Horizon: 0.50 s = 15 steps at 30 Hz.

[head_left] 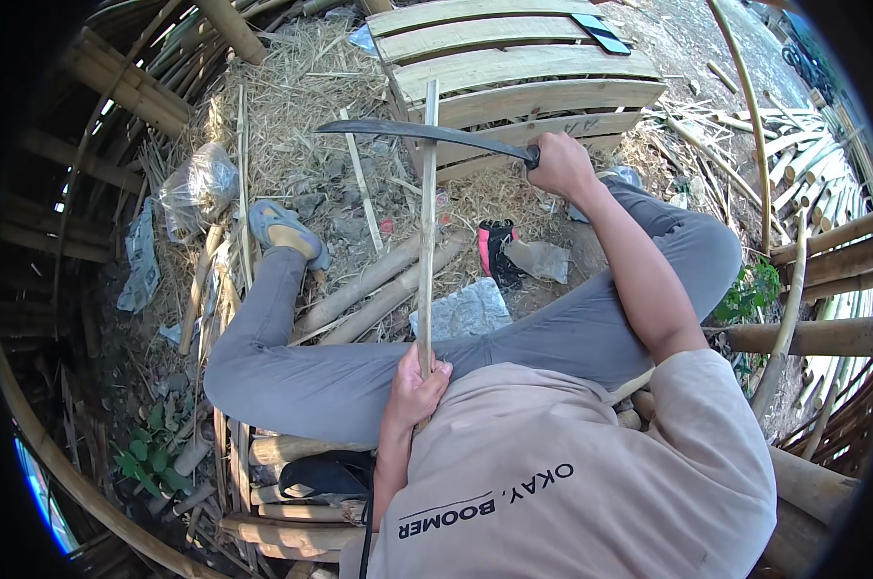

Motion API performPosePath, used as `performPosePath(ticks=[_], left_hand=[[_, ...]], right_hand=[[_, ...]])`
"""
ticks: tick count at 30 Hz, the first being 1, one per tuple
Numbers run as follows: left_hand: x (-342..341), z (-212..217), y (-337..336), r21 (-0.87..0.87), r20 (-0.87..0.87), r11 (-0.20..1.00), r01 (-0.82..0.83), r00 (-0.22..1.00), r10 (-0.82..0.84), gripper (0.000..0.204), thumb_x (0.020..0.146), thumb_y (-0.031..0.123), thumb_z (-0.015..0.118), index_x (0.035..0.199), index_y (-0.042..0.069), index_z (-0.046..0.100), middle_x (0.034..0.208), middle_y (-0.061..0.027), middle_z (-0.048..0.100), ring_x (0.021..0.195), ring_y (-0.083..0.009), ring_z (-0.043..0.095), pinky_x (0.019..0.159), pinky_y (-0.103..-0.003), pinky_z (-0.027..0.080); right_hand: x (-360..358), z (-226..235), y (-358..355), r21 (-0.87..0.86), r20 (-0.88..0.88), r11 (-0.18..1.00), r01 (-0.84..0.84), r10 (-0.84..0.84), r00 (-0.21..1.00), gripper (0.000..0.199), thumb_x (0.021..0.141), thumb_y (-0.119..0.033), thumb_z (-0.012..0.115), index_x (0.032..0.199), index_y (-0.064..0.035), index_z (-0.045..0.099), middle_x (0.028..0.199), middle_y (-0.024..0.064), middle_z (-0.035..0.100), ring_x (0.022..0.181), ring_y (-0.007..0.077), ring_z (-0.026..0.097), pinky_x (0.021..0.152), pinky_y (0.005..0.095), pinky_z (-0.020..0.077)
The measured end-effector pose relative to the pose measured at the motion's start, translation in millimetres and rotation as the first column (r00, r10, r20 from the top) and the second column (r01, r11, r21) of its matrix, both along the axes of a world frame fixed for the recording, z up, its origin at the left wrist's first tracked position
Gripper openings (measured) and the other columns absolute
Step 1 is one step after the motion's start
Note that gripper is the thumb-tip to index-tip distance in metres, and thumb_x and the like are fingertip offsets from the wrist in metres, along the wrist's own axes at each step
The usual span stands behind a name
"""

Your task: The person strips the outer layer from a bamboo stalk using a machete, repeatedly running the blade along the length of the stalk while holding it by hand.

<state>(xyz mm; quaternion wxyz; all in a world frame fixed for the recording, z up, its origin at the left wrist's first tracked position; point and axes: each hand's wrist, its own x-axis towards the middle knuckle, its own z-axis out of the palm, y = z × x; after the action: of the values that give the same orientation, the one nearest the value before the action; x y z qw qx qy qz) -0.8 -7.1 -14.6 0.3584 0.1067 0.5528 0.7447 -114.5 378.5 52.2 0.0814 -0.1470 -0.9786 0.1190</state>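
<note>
My left hand (417, 391) is closed around the near end of a long, narrow bamboo strip (427, 251), held close to my belly. The strip points away from me over the ground. In my right hand (562, 166) is the dark handle of a machete (378, 126), its long curved blade pointing left. That blade crosses the strip near the far end; whether it bites into the wood I cannot tell. Between my spread legs lie a flat grey stone (463, 309) and a black and pink cloth item (497, 253).
A slatted wooden pallet (513, 72) stands ahead, with a phone (601, 34) on it. Bamboo poles (383, 289) lie on the straw-strewn ground. A clear plastic bag (200, 188) sits at left. Cut bamboo pieces (813, 169) are piled at right, beside a bamboo railing (808, 338).
</note>
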Motion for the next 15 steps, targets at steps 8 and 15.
performPosePath(ticks=[8, 15], left_hand=[[-13.9, 14.8, 13.2, 0.11, 0.169, 0.992, -0.067, 0.984, 0.048, 0.024, 0.095, -0.004, 0.054, 0.091, 0.01, 0.035, 0.059, 0.0015, 0.04, 0.037, -0.0051, 0.035, 0.034, -0.024, 0.023], [-43.0, 48.4, 32.1, 0.151, 0.209, 0.976, -0.16, 0.97, 0.126, 0.025, 0.095, -0.004, 0.054, 0.09, 0.01, 0.035, 0.057, 0.0005, 0.039, 0.035, -0.0063, 0.033, 0.031, -0.023, 0.022]], right_hand=[[-20.3, 25.1, 5.6, 0.057, 0.042, 0.979, -0.194, 0.192, 0.981, 0.024, 0.068, -0.015, 0.065, 0.088, -0.0039, 0.073, 0.086, 0.0247, 0.069, 0.088, 0.04, 0.068, 0.081, 0.0479, 0.0556], [-80.2, 84.7, 9.3, 0.248, 0.085, 0.908, -0.337, 0.326, 0.941, 0.025, 0.068, -0.014, 0.064, 0.088, -0.0014, 0.071, 0.084, 0.0251, 0.069, 0.085, 0.0407, 0.067, 0.081, 0.048, 0.0546]])
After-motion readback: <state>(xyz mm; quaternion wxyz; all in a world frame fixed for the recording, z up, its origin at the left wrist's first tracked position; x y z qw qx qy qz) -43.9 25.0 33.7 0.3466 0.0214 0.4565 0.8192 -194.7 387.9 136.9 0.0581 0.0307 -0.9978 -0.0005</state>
